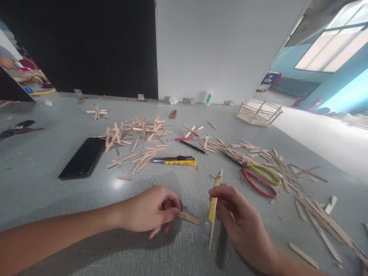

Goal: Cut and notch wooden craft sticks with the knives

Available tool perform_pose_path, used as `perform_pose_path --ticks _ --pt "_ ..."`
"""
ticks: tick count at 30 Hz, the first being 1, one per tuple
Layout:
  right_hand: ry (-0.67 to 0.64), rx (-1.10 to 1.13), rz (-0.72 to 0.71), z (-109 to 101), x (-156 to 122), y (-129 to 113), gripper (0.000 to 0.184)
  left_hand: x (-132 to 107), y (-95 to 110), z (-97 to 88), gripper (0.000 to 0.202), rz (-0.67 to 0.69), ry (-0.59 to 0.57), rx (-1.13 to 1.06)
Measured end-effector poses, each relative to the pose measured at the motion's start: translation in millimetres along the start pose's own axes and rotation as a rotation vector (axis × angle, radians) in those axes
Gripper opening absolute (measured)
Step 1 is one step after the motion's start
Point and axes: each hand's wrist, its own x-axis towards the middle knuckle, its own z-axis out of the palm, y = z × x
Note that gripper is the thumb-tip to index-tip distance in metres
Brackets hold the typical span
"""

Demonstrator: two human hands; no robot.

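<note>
My left hand (153, 211) is closed in a pinch around a wooden craft stick (191, 219), whose rounded end points right. A small rectangular mark or cut shows on the stick close to my fingertips. To its right, my right hand (240, 220) grips a yellow utility knife (213, 207), held nearly upright between thumb and fingers, apart from the stick. Beyond both hands lies another yellow and black utility knife (179, 160). Scissors with one red and one yellow handle (260, 188) rest past my right hand.
Craft sticks (146, 128) lie heaped mid-table, and cut strips (322, 220) spread along the right. A black phone (83, 158) lies left, a black pen (193, 147) ahead. A stick frame (259, 114) stands at the back right. A glue stick (209, 98) stands by the upright panel (218, 46).
</note>
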Motion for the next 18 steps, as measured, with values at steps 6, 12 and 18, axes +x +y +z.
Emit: perform_pose_path --ticks 6,12,18 --pt "-0.031 0.514 0.356 0.2 9.4 7.5 0.019 -0.8 -2.2 8.9 0.02 -0.024 0.15 0.068" --pt "-0.143 0.133 0.278 -7.3 12.6 -9.8 0.01 -1.7 -2.8 11.8 0.025 -0.013 0.174 0.047" --pt "-0.411 -0.085 0.028 -4.6 6.4 -16.8 0.03 -5.1 -3.8 14.4 0.031 0.084 0.138 -0.132"
